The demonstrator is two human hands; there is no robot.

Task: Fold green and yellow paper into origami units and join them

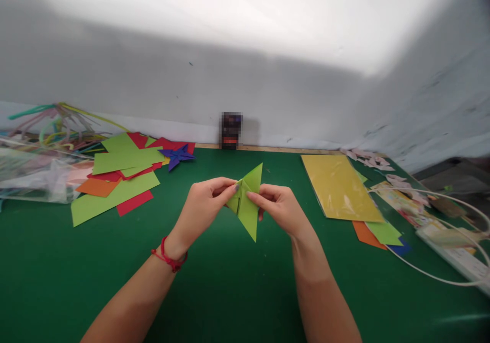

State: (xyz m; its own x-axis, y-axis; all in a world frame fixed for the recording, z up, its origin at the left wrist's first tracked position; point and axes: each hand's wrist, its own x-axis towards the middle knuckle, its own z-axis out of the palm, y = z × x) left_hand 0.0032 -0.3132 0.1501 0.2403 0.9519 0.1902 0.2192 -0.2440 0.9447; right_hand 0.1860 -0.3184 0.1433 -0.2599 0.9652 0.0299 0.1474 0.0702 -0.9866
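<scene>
A folded piece of light green paper (249,211) is held up above the green table, with one point upward and another downward. My left hand (209,197) pinches its left side between thumb and fingers. On the right side, my right hand (276,205) grips the same paper, thumb in front and fingers partly hidden behind it. A crease or slit runs down the middle, close to both thumbs.
Loose coloured paper sheets (115,195) and a blue folded paper star (178,155) lie at the left, near a clear plastic bag (42,174). At the right are a yellow paper pack (340,187), a white cable (432,274) and a power strip (455,253). A wall stands behind.
</scene>
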